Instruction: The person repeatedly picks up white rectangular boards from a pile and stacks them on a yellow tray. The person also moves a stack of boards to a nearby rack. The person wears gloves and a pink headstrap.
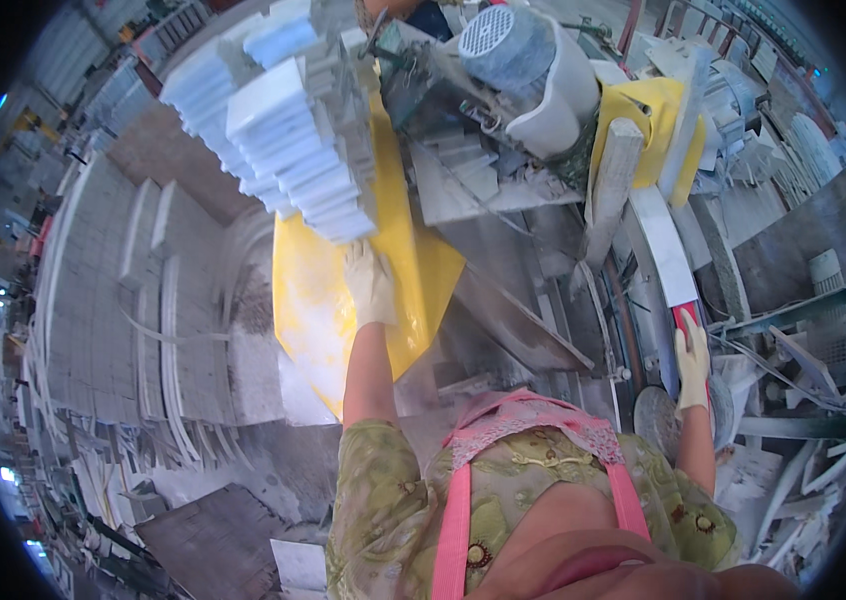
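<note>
My left hand, in a pale glove, lies with its fingers stretched out on the yellow table. Its fingertips reach the foot of a tall, stepped stack of white stone tiles. Off to the right, my gloved right hand rests against a narrow red strip, fingers extended along it. Just beyond those fingers a long white tile lies on the same narrow track, its far end under a yellow guard. The right palm and the underside of its fingers are hidden.
A grey motor with a pale cover sits on the machine ahead. Long stone slabs are piled at the left. A wooden post stands beside the track. Offcuts and a green metal frame crowd the right side.
</note>
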`<state>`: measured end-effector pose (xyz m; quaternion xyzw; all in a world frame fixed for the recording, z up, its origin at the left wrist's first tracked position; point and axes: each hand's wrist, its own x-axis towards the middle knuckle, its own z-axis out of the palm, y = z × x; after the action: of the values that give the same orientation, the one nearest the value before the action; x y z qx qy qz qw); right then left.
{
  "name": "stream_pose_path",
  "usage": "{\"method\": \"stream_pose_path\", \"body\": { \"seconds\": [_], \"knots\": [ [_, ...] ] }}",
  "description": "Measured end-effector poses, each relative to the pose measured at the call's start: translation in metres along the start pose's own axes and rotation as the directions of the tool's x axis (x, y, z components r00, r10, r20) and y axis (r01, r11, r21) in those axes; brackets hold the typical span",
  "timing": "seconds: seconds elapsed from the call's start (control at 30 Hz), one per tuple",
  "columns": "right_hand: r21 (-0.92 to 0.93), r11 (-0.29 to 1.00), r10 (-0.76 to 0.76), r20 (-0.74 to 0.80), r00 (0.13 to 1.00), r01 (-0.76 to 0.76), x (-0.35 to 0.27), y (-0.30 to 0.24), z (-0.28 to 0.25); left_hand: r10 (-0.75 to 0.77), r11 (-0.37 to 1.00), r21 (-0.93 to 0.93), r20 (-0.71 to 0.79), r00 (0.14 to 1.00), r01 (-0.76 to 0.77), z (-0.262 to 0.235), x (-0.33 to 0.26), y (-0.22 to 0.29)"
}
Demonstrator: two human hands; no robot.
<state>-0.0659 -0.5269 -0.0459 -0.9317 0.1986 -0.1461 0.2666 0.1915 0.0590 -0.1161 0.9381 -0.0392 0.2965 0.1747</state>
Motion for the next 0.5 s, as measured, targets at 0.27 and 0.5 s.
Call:
{"method": "stream_pose_path", "body": {
  "seconds": [0.27, 0.5],
  "knots": [
    [-0.087, 0.983, -0.175, -0.147, 0.974, 0.164, -0.011, 0.051, -0.024, -0.172, 0.973, -0.141, 0.076, 0.982, 0.181, -0.041, 0.004, 0.042],
    [-0.02, 0.975, -0.22, -0.007, 0.976, 0.219, 0.026, 0.054, -0.022, -0.252, 0.967, -0.031, 0.05, 0.966, 0.254, -0.068, -0.075, 0.077]
  ]
}}
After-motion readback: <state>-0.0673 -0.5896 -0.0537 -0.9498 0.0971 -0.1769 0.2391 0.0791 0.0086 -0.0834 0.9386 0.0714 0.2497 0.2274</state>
